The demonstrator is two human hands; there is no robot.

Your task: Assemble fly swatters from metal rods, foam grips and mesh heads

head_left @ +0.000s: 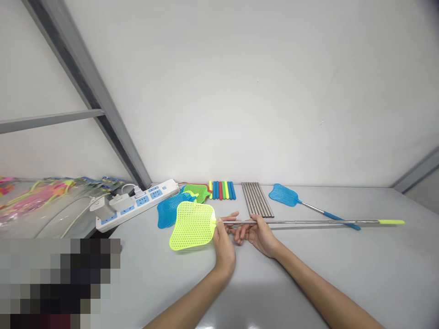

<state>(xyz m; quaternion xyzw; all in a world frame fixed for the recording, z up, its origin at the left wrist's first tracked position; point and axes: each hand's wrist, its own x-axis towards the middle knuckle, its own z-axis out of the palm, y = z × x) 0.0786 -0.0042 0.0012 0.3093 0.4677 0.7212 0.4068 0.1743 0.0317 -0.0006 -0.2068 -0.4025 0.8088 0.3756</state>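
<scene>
A yellow-green fly swatter (194,226) with a long, drawn-out metal rod lies across both hands above the grey table. My left hand (224,242) is closed at the neck, where the perforated head meets the rod. Just to the right, my right hand (259,235) pinches the rod between thumb and fingers. The swatter's yellow grip (391,222) points far right. Behind the held head lie loose blue swatter heads (168,211) and a green swatter head (200,191). A blue fly swatter (284,195) with a short rod rests at the right, its handle passing beneath the held rod.
Coloured handle grips (222,190) lie in a row near the wall, beside a row of metal rods (257,199). A white power strip (137,203) with plugs stands at the left. Plastic-wrapped goods (44,201) lie beyond it. A grey metal frame (92,87) rises behind.
</scene>
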